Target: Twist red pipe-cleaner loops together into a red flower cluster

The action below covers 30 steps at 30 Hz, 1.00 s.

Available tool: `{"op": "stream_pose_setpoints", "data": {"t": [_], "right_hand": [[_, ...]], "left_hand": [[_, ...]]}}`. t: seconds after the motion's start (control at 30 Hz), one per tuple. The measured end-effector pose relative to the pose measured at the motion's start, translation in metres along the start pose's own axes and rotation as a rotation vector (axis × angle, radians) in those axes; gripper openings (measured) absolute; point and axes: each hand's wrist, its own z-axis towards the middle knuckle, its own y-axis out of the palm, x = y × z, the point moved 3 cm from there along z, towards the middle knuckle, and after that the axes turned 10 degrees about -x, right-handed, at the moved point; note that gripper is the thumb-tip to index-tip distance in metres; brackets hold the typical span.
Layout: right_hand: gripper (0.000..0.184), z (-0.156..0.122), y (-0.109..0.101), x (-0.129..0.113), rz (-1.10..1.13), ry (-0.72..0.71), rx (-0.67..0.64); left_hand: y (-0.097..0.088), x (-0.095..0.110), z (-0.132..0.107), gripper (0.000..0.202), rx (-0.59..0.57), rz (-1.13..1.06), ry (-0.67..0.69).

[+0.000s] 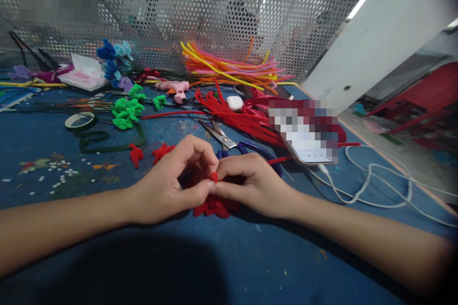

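Currently both hands meet at table centre. Left hand (pixel 171 185) and right hand (pixel 250 183) are each closed, fingertips pinched together on one red pipe-cleaner piece (pixel 213 205), which rests on the blue table (pixel 250 267) directly beneath and between them; a small red tip shows between the thumbs.

Count, nearby:
- 2 small red twisted pieces (pixel 148 153), lying apart, just left of the left hand.
- 1 pair of scissors (pixel 229 142), blue handles, just behind the hands.
- 1 roll of green tape (pixel 79 120), far left.
- 1 pink glue gun (pixel 175 89), towards the mesh wall.
- 1 bundle of loose red pipe cleaners (pixel 232 114), individual count not resolvable.
- 1 pile of mixed-colour pipe cleaners (pixel 229 67).
- 1 cluster of green twisted pieces (pixel 127 111).
- 1 white cable (pixel 372 183), right.
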Motion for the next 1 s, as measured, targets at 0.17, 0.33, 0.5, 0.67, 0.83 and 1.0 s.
{"op": "stream_pose_setpoints", "data": {"t": [0.17,0.33,0.5,0.67,0.83,1.0], "right_hand": [[0.019,-0.0004,0.0011,-0.0010,-0.039,-0.023,-0.015],[0.020,-0.0002,0.0000,-0.0010,0.010,-0.024,0.007],[0.023,-0.0005,-0.0011,0.0003,0.058,0.046,0.015],[0.022,0.0005,-0.0005,0.0006,0.042,0.052,0.019],[0.017,0.0002,0.0006,-0.0025,-0.001,-0.006,0.009],[0.019,-0.0001,0.0038,-0.0072,-0.110,-0.041,-0.024]], "left_hand": [[0.0012,-0.0006,-0.0020,0.017,-0.078,0.115,-0.007],[-0.0007,0.0002,-0.0011,0.016,-0.003,0.037,-0.008],[-0.0031,0.0007,0.0012,0.019,0.035,-0.075,-0.037],[-0.0044,-0.0005,0.0022,0.019,0.028,-0.090,-0.064],[-0.0055,-0.0024,0.0029,0.019,-0.004,-0.198,-0.056],[-0.0076,0.0000,0.0031,0.019,-0.036,-0.195,-0.028]]}}
